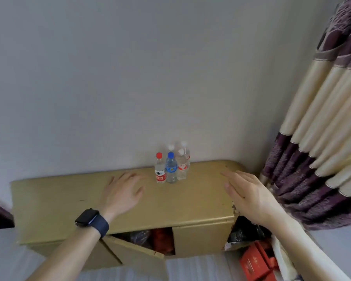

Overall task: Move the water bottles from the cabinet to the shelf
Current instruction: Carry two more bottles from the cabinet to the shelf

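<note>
Several clear water bottles stand upright in a tight cluster on the tan cabinet top (73,197), close to the wall. In front are a red-capped bottle (160,168) and a blue-capped bottle (171,168); white-capped bottles (182,165) stand beside and behind them. My left hand (123,190), with a dark watch on its wrist, hovers open over the cabinet top just left of the bottles. To their right, my right hand (248,192) is open with straight fingers, near the cabinet's right end. Neither hand touches a bottle.
One cabinet door (136,251) hangs ajar below, showing dark and red items inside. Red boxes (257,260) lie on the floor at the right. A purple and cream curtain (322,138) hangs close to the cabinet's right end. A plain wall rises behind.
</note>
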A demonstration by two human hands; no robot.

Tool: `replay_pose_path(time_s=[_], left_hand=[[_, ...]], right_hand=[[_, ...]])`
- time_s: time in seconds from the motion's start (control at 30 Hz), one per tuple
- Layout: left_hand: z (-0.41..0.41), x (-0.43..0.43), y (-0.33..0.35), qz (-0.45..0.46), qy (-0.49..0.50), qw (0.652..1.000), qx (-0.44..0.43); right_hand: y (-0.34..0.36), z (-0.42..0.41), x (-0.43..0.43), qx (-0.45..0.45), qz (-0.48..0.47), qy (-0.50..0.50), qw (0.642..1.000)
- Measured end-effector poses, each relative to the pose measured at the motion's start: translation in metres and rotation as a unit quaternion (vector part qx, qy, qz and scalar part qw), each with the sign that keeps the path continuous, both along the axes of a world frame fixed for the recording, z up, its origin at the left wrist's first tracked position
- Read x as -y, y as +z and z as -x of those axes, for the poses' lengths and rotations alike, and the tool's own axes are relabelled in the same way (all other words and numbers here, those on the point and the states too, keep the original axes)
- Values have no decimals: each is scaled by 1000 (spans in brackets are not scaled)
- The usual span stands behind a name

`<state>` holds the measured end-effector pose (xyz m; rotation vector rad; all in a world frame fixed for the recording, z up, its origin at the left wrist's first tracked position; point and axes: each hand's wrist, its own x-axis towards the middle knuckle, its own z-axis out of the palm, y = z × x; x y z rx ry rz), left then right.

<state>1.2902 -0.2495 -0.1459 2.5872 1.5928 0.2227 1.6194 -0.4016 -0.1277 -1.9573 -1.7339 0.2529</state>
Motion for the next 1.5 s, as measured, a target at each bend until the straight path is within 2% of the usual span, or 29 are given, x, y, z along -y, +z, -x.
replay_pose_path(time_s=[0.23,0.47,0.67,0.8,0.93,1.1,1.27,1.4,1.5], left_hand=[[-52,-75,-41,43,17,999,24],[-125,-180,-76,66,-36,995,67],[-182,-256,-103,100,-69,993,-3],[-203,-277,-121,128,-67,988,-53],[-213,-286,-140,139,-59,986,-68],[-220,-290,-147,129,-57,987,-73],[-234,-294,-150,138,-72,982,-103],[-238,-294,-151,121,-142,975,-118],[-232,-280,-149,114,-214,963,-114]], right_hand=[[-50,-27,-113,-48,81,23,995],[-95,-36,-243,-54,193,2,980],[-108,-41,-349,-53,255,-14,965],[-122,-42,-410,-44,279,-24,959],[-144,-40,-451,-16,312,-2,950],[-162,-43,-459,-2,293,-24,956],[-170,-77,-407,-3,279,-61,958],[-171,-100,-348,-38,272,-84,958],[-170,-110,-314,8,280,-59,958]])
